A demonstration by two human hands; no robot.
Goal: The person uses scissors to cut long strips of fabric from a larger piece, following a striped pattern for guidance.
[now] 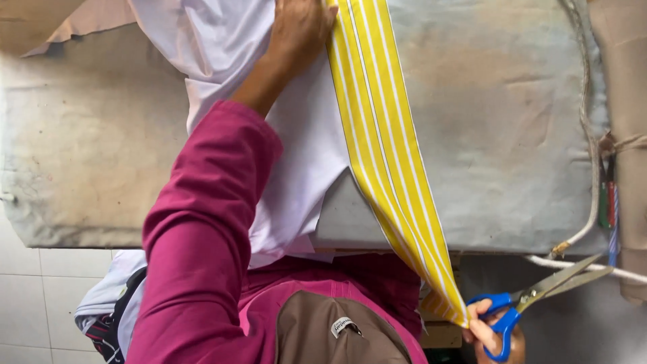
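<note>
We note the left hand pressing white cloth beside the yellow striped strip; the right hand grips blue scissors at that strip's lower end.

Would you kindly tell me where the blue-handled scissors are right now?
In the head view, the scissors are at the lower right, off the padded table's edge, gripped in one hand beside the pinched end of the yellow striped fabric strip.

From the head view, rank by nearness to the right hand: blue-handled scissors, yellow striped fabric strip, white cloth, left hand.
1. blue-handled scissors, held in the right hand.
2. yellow striped fabric strip, its end pinched there.
3. white cloth, middle.
4. left hand, top.
</note>
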